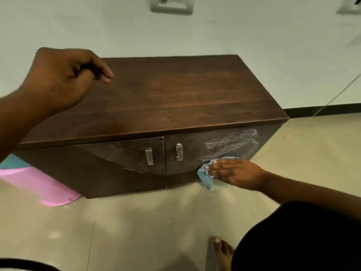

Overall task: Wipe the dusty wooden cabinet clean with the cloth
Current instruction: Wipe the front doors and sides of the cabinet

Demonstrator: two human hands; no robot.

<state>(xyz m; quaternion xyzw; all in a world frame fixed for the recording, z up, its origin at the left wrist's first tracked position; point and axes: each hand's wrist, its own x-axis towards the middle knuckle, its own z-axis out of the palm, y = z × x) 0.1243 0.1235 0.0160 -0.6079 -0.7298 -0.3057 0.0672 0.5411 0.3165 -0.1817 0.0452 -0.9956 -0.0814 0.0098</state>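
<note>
The wooden cabinet (156, 98) stands on the floor (136, 222), chalky dust streaking its right door (230, 143). The blue cloth (205, 176) sits bunched low on that door under the right hand (236, 173), a flat-fingered, pressing grip. The left hand (62, 79) hovers above the top, loosely curled, empty. Pressed rather than clasped, the cloth could slip free or merely smear the dust.

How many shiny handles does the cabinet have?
2: the left handle sits on the left door, the right handle on the right door, side by side near the middle. None looks hidden.
</note>
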